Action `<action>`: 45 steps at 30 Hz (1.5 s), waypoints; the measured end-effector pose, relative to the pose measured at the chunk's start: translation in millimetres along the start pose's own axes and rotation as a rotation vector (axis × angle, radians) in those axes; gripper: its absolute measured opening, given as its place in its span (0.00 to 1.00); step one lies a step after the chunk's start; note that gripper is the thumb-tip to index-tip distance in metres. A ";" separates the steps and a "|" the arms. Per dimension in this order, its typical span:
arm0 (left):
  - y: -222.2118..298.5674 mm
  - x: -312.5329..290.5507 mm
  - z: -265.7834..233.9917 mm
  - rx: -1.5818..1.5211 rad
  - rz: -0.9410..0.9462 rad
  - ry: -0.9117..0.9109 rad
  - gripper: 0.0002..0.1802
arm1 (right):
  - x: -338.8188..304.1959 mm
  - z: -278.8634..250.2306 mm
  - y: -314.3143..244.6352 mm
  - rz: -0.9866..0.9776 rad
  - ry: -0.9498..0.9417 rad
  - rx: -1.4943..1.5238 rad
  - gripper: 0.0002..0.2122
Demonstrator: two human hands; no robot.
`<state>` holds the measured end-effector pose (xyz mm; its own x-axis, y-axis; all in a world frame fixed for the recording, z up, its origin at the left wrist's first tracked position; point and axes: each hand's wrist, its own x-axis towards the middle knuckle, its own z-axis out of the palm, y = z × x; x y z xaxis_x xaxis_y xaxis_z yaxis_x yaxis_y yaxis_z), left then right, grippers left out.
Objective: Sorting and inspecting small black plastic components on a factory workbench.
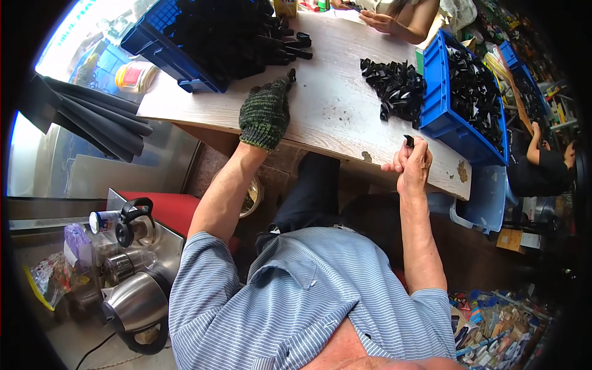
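Observation:
My left hand [265,114], in a dark green knitted glove, is over the table's front part. Its closed fingers grip a small black plastic piece [291,75] that sticks out past the fingertips. Bare, my right hand [414,163] is above the table's front edge on the right. Between its thumb and forefinger is a small black plastic clip-like piece [409,141]. Beyond the left hand lies a heap of longer black plastic parts [271,49], spilling from a tipped blue crate [176,58]. A pile of small black pieces [394,86] lies beyond the right hand.
A blue crate [435,92] full of small black pieces stands at the right end of the white table [333,92]. Below it is a translucent blue bin [484,206]. Across the table a co-worker's hands [379,23] are busy. A steel kettle [139,302] stands lower left.

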<state>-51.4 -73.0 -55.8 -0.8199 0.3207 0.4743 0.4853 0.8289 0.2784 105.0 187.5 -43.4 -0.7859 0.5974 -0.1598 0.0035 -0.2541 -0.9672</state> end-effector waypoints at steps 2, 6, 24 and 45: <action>-0.8 2.8 -1.7 -0.050 -0.028 -0.048 0.15 | 2.1 -1.9 2.4 -0.003 0.002 -0.003 0.16; -3.2 9.8 -0.9 0.007 0.085 0.000 0.18 | 0.4 -4.5 2.6 -0.023 -0.026 -0.034 0.16; 23.0 32.9 40.4 -0.172 0.124 0.097 0.08 | 0.5 -2.2 2.2 -0.002 0.011 0.009 0.15; 158.5 -30.7 45.2 -0.924 0.205 -0.321 0.13 | -0.6 -4.1 5.5 -0.078 0.101 0.008 0.12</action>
<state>37.0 69.2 -63.9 -0.6711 0.6392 0.3755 0.5604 0.1057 0.8215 108.0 188.9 -49.4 -0.7171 0.6892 -0.1040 -0.0604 -0.2100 -0.9758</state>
